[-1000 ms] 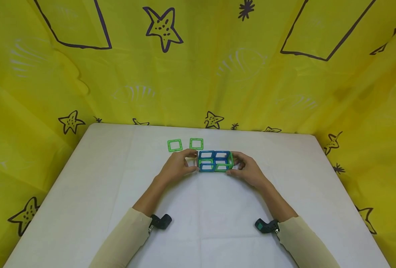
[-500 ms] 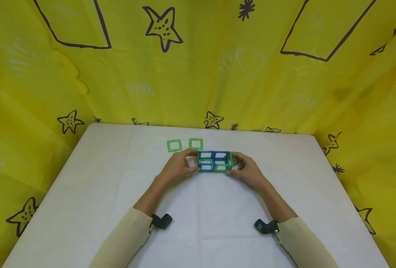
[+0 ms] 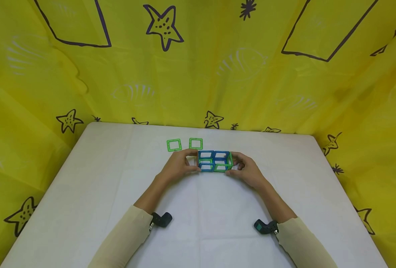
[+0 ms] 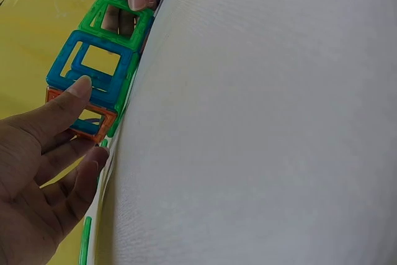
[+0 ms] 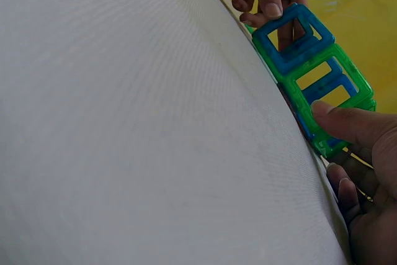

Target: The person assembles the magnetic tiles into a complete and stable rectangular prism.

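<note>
A box-like block of joined magnetic tiles (image 3: 214, 161), square see-through frames in blue and green, sits on the white table between both hands. At its left end, an orange tile (image 4: 107, 130) shows in the left wrist view. My left hand (image 3: 176, 165) grips that end, thumb on the near face and fingers behind. My right hand (image 3: 249, 172) holds the opposite end, its thumb on the green front tile (image 5: 347, 88). Behind the left hand, two loose green square tiles (image 3: 174, 145) lie flat, the second green tile (image 3: 196, 143) near the block.
The white cloth-covered table (image 3: 198, 223) reaches to a yellow curtain (image 3: 191, 74) with sea drawings at the back and sides. A black wrist camera (image 3: 162, 220) sits at the left cuff, another black camera (image 3: 265, 226) at the right.
Both hands stay on the tile block, which keeps its place. My left thumb has shifted very slightly to the right along the block's near edge.
</note>
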`<state>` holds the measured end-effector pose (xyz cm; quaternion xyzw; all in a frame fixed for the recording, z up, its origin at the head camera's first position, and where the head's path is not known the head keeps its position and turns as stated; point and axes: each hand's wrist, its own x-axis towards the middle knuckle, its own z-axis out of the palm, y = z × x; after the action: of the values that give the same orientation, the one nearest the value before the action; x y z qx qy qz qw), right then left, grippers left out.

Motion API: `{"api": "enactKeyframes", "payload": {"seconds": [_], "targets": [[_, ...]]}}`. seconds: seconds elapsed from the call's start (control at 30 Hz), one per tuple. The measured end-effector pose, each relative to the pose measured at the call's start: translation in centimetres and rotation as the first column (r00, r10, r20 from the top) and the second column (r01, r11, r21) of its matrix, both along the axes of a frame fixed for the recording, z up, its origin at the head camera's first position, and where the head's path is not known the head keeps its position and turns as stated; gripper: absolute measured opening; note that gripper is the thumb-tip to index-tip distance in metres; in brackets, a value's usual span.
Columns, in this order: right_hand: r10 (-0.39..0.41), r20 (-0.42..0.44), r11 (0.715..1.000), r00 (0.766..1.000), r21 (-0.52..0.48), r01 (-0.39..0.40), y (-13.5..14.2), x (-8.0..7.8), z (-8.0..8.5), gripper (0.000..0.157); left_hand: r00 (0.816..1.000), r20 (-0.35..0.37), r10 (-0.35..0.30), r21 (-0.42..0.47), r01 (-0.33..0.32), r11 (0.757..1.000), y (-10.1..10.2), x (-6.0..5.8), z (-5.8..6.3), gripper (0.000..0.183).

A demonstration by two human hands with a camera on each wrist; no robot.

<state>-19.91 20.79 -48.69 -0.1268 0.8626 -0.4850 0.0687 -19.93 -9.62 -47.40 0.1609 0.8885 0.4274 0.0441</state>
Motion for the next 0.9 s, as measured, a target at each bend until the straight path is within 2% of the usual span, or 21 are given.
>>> {"api": "enactKeyframes", "payload": {"seconds": [0.33, 0.9], "targets": [[-0.003, -0.005, 1.000, 1.000, 0.001, 0.003, 0.04, -0.05, -0.11, 0.072, 1.000, -0.021, -0.012, 0.003, 0.012, 1.000, -0.05, -0.34, -0.27, 0.063], [-0.012, 0.008, 1.000, 1.000, 0.013, 0.012, 0.04, -0.12, -0.18, 0.072, 1.000, 0.015, -0.017, 0.000, 0.017, 1.000, -0.11, -0.26, 0.08, 0.063]]}}
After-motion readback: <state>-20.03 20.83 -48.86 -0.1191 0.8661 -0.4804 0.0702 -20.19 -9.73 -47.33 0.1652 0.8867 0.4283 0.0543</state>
